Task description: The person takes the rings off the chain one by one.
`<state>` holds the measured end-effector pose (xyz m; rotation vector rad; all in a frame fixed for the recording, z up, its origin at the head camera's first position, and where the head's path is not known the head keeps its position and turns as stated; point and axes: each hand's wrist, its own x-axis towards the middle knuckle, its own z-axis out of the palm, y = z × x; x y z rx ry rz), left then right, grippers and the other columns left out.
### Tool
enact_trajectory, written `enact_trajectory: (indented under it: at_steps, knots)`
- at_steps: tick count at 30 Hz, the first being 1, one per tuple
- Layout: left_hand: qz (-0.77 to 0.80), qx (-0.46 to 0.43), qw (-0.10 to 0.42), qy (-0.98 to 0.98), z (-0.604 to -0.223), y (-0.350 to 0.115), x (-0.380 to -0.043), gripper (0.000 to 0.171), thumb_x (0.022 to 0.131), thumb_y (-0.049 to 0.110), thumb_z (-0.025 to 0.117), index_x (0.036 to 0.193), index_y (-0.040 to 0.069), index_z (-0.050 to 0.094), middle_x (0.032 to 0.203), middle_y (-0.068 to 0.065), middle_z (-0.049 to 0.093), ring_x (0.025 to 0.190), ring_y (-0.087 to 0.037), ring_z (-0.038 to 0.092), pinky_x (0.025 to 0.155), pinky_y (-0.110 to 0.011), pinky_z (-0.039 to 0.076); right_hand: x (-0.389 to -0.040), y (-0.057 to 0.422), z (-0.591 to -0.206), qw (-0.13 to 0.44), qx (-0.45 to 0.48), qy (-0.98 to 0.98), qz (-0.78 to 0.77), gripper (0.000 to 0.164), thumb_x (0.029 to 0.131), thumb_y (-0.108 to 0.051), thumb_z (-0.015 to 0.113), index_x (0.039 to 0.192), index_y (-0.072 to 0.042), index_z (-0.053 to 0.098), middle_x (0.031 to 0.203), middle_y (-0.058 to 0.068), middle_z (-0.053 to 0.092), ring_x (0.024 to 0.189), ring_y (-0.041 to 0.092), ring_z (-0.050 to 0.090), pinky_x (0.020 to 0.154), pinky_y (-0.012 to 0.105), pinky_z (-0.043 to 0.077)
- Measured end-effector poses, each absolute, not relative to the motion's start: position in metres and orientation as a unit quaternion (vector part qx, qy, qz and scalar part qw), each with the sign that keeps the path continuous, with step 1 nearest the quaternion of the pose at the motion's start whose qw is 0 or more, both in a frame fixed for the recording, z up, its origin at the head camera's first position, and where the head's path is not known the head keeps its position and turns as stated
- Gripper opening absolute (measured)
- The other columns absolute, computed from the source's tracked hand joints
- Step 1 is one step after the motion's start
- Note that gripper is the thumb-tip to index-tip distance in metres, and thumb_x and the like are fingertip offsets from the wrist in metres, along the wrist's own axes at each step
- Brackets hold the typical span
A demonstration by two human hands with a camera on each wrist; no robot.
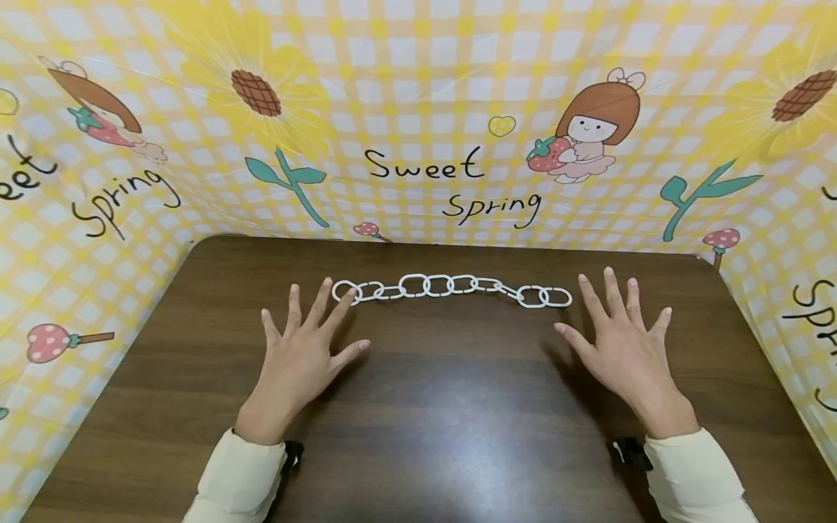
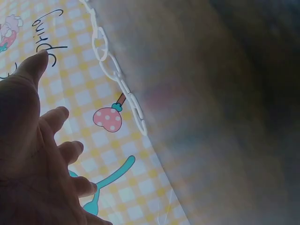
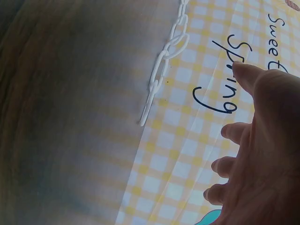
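Note:
A white chain (image 1: 439, 285) of several oval links stretches left to right across the far part of the brown table (image 1: 418, 407). My left hand (image 1: 297, 359) is spread at the chain's left end, its index fingertip overlapping the end link in the head view; the left wrist view shows the chain (image 2: 114, 65) apart from the fingers. My right hand (image 1: 624, 356) is spread just right of the chain's other end, holding nothing. In the right wrist view a gap separates the chain (image 3: 154, 84) from the right hand (image 3: 267, 140).
A yellow and white checked cloth (image 1: 418, 94) with printed flowers, figures and lettering rises behind the table and along both sides. Dark straps (image 1: 293, 457) show at the cuffs of the pale sleeves (image 1: 238, 472).

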<state>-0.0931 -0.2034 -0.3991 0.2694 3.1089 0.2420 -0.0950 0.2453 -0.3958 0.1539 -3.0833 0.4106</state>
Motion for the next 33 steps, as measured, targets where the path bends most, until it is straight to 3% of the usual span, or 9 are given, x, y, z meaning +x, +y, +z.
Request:
enact_trajectory:
  at_steps: [5, 10, 17, 33]
  knots:
    - [0.073, 0.092, -0.002, 0.993, -0.399, -0.202, -0.095, 0.087, 0.098, 0.072, 0.053, 0.168, 0.038, 0.016, 0.178, -0.005, 0.007, 0.160, -0.051, -0.001, 0.114, -0.086, 0.002, -0.095, 0.245, -0.395, 0.013, 0.049, -0.990, 0.133, 0.088, 0.103, -0.069, 0.045, 0.170, -0.028, 0.005, 0.176, 0.017, -0.004, 0.159, 0.052, -0.005, 0.105, 0.092, -0.003]
    - [0.078, 0.097, -0.007, 0.992, -0.396, -0.198, -0.098, 0.086, 0.097, 0.071, 0.054, 0.168, 0.035, 0.020, 0.177, -0.005, 0.010, 0.160, -0.052, 0.002, 0.114, -0.086, 0.003, -0.096, 0.246, -0.395, 0.006, 0.046, -0.989, 0.140, 0.089, 0.102, -0.070, 0.044, 0.170, -0.027, 0.006, 0.176, 0.018, -0.002, 0.159, 0.053, -0.001, 0.106, 0.091, -0.003]
    - [0.095, 0.108, 0.001, 0.990, -0.393, -0.188, -0.103, 0.087, 0.097, 0.070, 0.057, 0.168, 0.038, 0.019, 0.177, -0.006, 0.015, 0.160, -0.051, 0.004, 0.115, -0.085, 0.004, -0.097, 0.246, -0.394, -0.011, 0.043, -0.987, 0.155, 0.089, 0.102, -0.070, 0.045, 0.170, -0.025, 0.010, 0.175, 0.021, 0.002, 0.158, 0.054, 0.007, 0.109, 0.089, 0.004]
    - [0.109, 0.175, -0.006, 0.978, -0.392, -0.140, -0.121, 0.082, 0.095, 0.069, 0.061, 0.164, 0.033, 0.035, 0.170, -0.007, 0.036, 0.155, -0.049, 0.031, 0.119, -0.078, 0.020, -0.101, 0.246, -0.390, -0.027, 0.038, -0.981, 0.186, 0.090, 0.101, -0.066, 0.054, 0.168, -0.017, 0.021, 0.172, 0.025, 0.020, 0.152, 0.055, 0.027, 0.110, 0.080, 0.028]
